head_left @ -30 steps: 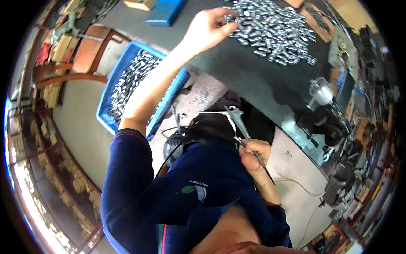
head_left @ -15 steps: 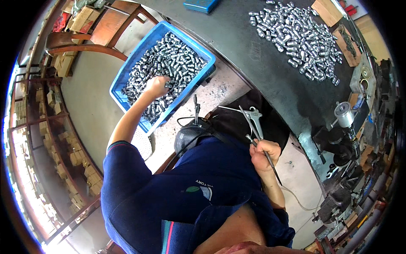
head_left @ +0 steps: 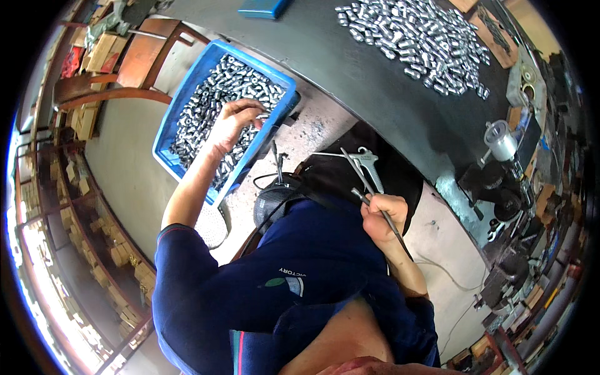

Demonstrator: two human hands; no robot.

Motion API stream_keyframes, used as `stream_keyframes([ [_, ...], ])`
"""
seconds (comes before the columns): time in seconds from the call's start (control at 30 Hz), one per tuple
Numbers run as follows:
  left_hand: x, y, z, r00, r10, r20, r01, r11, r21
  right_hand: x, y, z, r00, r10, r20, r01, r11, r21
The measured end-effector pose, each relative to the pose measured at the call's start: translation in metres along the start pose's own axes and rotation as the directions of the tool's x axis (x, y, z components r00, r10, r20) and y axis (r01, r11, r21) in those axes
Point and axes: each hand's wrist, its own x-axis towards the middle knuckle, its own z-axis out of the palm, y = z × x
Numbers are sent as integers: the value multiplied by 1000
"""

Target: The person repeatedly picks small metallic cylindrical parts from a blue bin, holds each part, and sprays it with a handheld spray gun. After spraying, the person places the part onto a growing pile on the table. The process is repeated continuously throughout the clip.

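My left hand (head_left: 232, 125) is over the blue plastic bin (head_left: 164, 134), its fingers bent but apart. Short metal fittings (head_left: 200, 106) fill the bin, and some lie right beneath the fingers. I make out no piece in that hand. In front of my body, my right hand (head_left: 384, 217) is closed around a slim dark metal rod (head_left: 399, 236) with a pointed lower end. A short cylindrical metal end sticks out above those fingers; whether it belongs to the rod, I cannot tell. Near this hand, a grey air blow gun (head_left: 367, 161) rests on dark cloth across my lap.
On the dark workbench (head_left: 369, 87) at the right lies a wide heap of shiny metal fittings (head_left: 412, 40). A machine with a metal cylinder (head_left: 500, 140) stands along its right side. A wooden chair (head_left: 144, 62) is behind the bin, and shelves with small boxes (head_left: 94, 231) line the left.
Within the bin, my left hand has shifted toward its right side, and its fingers have spread from a closed grip. The right hand keeps its hold. The whole view has shifted slightly.
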Motion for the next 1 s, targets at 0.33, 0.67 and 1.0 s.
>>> stream_keyframes([
  [0.33, -17, 4, 138, 792, -138, 595, 437, 808, -394, 9, -1, -13, 999, -41, 11, 42, 996, -84],
  [0.67, -21, 11, 149, 855, -191, 482, 320, 926, -199, 18, 0, -17, 1000, -24, 15, 25, 994, -106],
  [1.0, -22, 34, 157, 887, -32, 460, -50, 985, 166, 19, -1, -17, 998, -36, 42, 43, 984, -176],
])
